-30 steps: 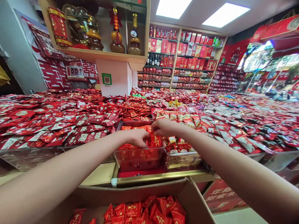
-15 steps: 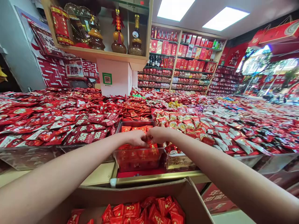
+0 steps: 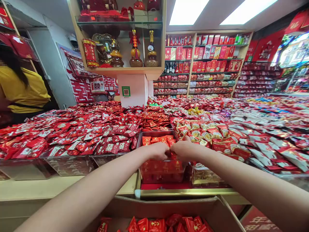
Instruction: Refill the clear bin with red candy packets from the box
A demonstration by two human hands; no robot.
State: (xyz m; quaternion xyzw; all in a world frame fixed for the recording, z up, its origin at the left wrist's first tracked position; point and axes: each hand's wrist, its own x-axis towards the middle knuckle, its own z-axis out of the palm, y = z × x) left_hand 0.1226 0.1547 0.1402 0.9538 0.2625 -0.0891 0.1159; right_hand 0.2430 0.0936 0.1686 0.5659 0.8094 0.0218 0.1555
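Both hands reach into a clear plastic bin [image 3: 162, 170] of small red packets [image 3: 159, 139]. My left hand [image 3: 158, 150] bends down over the packets, its fingers curled and their tips hidden among them. Close beside it on the right, my right hand [image 3: 184, 149] also points down with curled fingers at the bin's right side. What either hand grips, if anything, cannot be made out. Nearer to me, an open cardboard box [image 3: 145, 207] contains more red packets [image 3: 156, 225] of similar look.
Right of the bin stands a clear bin [image 3: 207, 177] of gold and red packets. Bins with maroon packets [image 3: 116, 141] lie left. A white pillar [image 3: 134, 93] carries a cabinet [image 3: 120, 71] above. A person in yellow [image 3: 31, 87] is at the far left.
The view has swung left and up, so the person in yellow shows more fully. Both hands remain at the bin of red packets, with a slightly wider space between them.
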